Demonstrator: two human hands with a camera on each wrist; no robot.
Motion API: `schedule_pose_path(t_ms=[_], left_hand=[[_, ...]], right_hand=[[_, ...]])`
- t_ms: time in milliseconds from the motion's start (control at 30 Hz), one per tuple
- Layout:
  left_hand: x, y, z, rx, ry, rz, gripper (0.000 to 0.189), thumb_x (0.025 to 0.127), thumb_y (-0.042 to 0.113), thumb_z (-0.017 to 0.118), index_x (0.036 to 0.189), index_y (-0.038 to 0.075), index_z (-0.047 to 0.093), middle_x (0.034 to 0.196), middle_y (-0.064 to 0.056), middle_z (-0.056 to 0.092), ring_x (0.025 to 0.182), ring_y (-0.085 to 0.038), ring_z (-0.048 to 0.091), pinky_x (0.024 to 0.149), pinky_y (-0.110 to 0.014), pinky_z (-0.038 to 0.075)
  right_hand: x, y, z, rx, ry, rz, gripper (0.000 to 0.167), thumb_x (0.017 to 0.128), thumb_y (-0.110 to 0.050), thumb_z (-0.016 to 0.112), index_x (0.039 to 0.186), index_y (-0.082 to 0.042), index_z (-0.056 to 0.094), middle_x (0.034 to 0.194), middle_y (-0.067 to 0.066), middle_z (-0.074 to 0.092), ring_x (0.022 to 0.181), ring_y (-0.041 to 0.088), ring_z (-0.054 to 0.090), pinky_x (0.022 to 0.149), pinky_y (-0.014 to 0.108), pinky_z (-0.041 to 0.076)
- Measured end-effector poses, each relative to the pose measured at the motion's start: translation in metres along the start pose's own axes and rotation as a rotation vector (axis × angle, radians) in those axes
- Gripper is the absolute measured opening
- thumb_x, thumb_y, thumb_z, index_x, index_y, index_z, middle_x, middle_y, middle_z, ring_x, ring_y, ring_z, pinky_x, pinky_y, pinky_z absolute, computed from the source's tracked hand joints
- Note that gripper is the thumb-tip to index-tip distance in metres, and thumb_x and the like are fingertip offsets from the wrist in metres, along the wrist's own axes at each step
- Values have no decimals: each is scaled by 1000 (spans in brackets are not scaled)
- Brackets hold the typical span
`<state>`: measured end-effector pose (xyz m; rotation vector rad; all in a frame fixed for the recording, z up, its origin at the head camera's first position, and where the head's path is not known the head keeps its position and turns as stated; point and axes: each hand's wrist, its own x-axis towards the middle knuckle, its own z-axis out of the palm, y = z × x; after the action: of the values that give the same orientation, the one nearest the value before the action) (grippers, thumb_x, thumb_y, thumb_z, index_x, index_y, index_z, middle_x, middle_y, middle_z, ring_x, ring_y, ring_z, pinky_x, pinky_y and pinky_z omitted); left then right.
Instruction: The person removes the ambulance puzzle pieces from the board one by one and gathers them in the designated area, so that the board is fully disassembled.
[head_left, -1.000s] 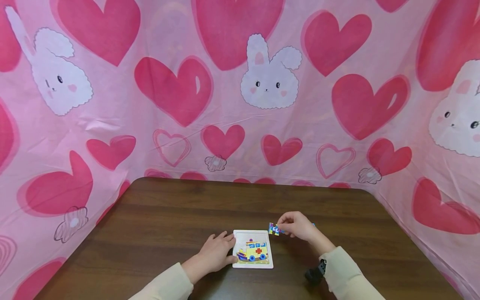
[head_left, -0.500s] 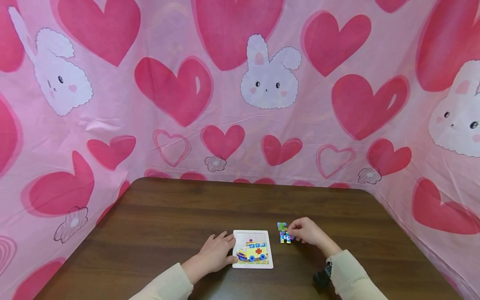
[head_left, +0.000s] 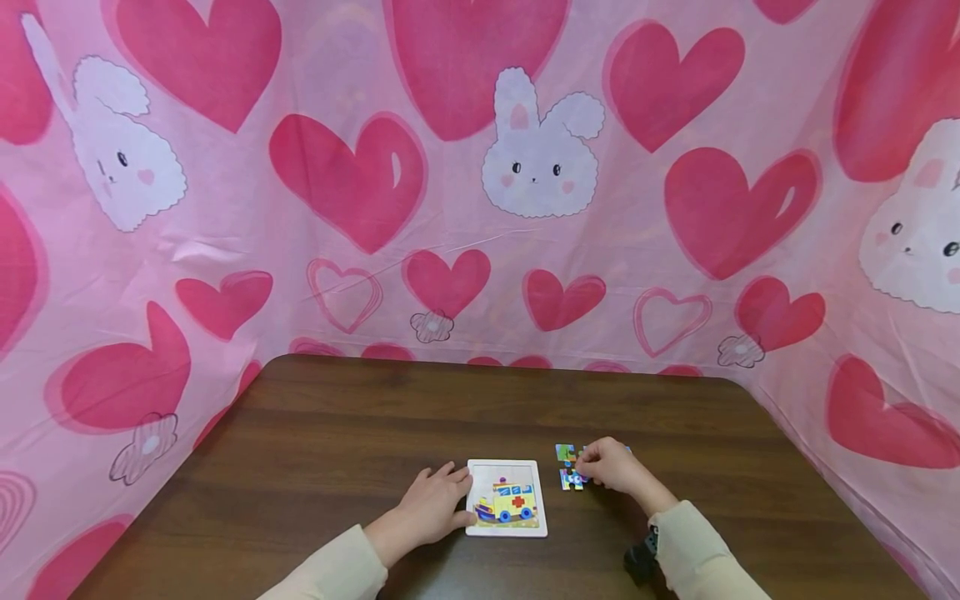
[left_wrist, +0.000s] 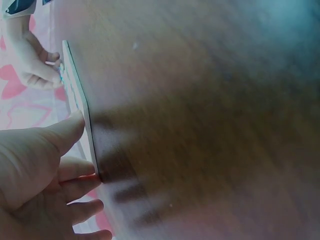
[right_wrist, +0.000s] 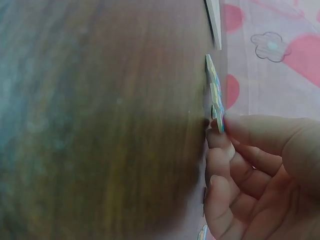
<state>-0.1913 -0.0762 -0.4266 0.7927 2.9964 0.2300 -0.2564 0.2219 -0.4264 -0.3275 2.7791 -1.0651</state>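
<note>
A white puzzle tray (head_left: 507, 534) with an ambulance picture partly filling it lies on the wooden table. My left hand (head_left: 432, 504) rests at its left side, fingers spread, thumb and fingertips touching the edge; the left wrist view shows this hand (left_wrist: 45, 175) at the tray's rim (left_wrist: 80, 100). To the tray's right, my right hand (head_left: 617, 467) pinches a blue multicoloured jigsaw piece (head_left: 572, 480) between thumb and index finger. In the right wrist view the piece (right_wrist: 215, 90) tilts just above the tabletop. A green jigsaw piece (head_left: 565, 452) lies right behind it.
Another jigsaw piece, mostly hidden behind the right hand, shows a blue corner (head_left: 627, 450). The dark wood table (head_left: 420, 408) stretches around the tray. Pink cloth walls (head_left: 465, 233) with hearts and rabbits enclose its back and sides.
My right hand has moved the piece rightward and closer to me, away from the tray's far corner, turning it and uncovering the green piece. My left hand and the tray have stayed put.
</note>
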Motion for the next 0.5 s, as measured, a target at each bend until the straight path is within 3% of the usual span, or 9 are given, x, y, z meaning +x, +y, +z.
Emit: schedule_pose_path(t_ms=[500], left_hand=[[1,1,-2,-2,-9,-7,56,82,43,65,123,5,59,128,-8,54,122,-31,44,93,-53,35]], right_hand=[[1,-1,1,-36,25,56,6,82,-6,67,77,-6,69,65,0,54,55,15,47,49,28,41]])
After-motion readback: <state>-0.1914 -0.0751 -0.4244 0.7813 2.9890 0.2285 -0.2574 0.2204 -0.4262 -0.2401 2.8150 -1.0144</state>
